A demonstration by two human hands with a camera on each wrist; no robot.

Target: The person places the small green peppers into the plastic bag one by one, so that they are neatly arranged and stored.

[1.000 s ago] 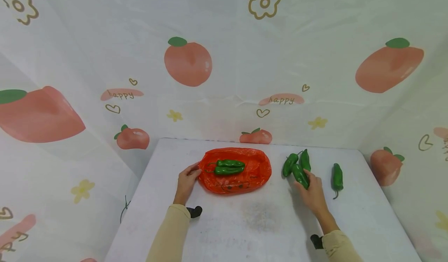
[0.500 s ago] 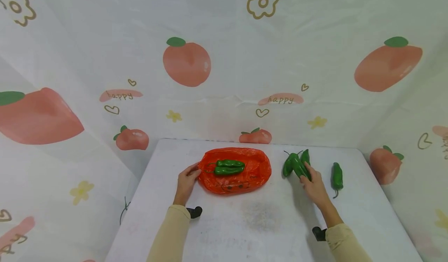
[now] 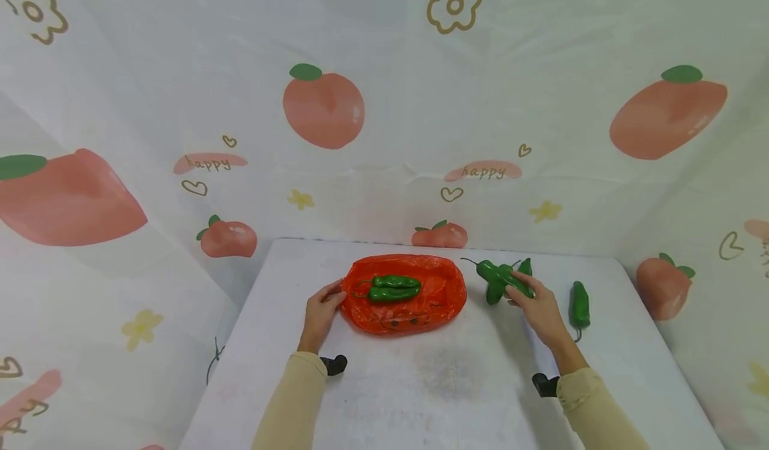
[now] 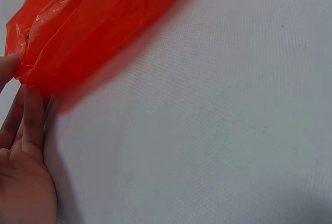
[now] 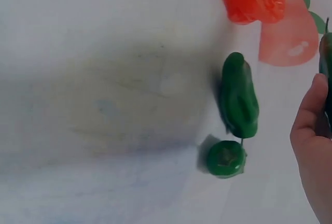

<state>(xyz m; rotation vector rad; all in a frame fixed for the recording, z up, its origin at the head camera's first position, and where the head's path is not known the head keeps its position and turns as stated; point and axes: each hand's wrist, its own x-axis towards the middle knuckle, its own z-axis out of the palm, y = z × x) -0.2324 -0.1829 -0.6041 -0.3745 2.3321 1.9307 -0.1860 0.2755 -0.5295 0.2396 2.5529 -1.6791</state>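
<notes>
In the head view my right hand grips a long green pepper between thumb and fingers, its thin stem pointing left. Beneath it on the table lie two more peppers, one partly covered by the held one, the other mostly behind it and the hand. The right wrist view shows this pair apart from the fingers. My left hand pinches the left edge of a red plastic bag, spread open like a shallow basin. Two green peppers lie side by side inside.
A single green pepper lies farther right on the white table. Behind and on both sides hangs a white printed cloth. Black wrist mounts stick out by the sleeves.
My right hand has raised the pepper from the others and turned it so its stem end points left, towards the bag. The left hand and bag stay in place.
</notes>
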